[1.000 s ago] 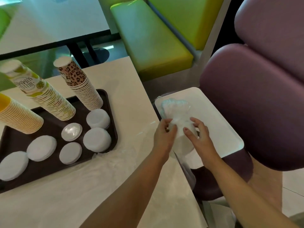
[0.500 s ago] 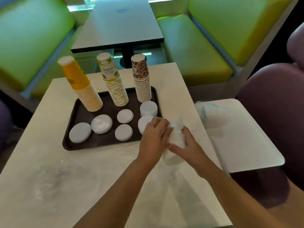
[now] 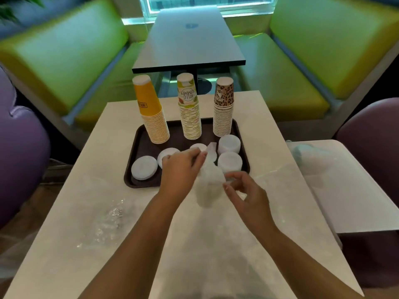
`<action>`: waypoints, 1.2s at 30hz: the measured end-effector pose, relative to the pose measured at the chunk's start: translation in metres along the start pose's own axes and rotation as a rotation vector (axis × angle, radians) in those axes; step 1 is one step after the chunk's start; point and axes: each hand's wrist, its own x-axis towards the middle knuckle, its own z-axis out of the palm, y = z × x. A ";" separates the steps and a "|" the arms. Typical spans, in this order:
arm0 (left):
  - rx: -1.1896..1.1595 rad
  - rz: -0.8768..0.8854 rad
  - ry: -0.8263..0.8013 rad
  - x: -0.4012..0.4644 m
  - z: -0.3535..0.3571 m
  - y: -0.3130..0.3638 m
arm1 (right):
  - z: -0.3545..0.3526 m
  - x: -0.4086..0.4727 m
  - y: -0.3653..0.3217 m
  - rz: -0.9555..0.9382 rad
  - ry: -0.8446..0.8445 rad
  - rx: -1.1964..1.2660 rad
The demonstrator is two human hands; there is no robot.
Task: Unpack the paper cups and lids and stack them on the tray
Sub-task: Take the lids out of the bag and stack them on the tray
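Both hands have carried the wrapped lids (image 3: 208, 186) over to the tray (image 3: 138, 137). Left hand (image 3: 180, 169) pinches the plastic top; right hand (image 3: 246, 192) curls beside, touching unclear. Better peel it slowly, keeping lids together underneath

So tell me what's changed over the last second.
Both hands carried the plastic-wrapped pack of lids from the white side table over to the main table, by the front edge of the tray. The left hand still grips the wrap; the right hand has loosened, fingers at the wrap. The cup stacks and loose lids on the tray are unchanged.
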 end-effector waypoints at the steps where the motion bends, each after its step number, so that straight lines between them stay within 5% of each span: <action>1: -0.003 0.003 -0.014 -0.001 -0.005 -0.003 | 0.004 0.003 -0.003 -0.029 0.029 -0.005; 10: -0.100 0.107 -0.211 -0.002 -0.031 -0.030 | 0.039 0.027 -0.023 0.000 -0.168 -0.105; 18: -0.149 -0.013 -0.157 0.004 -0.039 -0.047 | 0.060 0.019 -0.028 -0.004 -0.054 -0.093; 24: -0.732 -0.552 -0.171 -0.007 -0.038 -0.042 | 0.051 0.027 -0.026 0.084 -0.237 -0.065; 29: -0.863 -0.525 -0.278 -0.026 -0.020 -0.024 | 0.051 0.033 -0.037 0.207 -0.415 0.124; 32: -0.964 -0.546 -0.212 -0.034 -0.009 -0.021 | 0.053 0.033 -0.035 0.218 -0.399 0.113; 36: -1.070 -0.455 -0.119 -0.043 -0.005 -0.025 | 0.041 0.041 -0.033 0.336 -0.364 0.446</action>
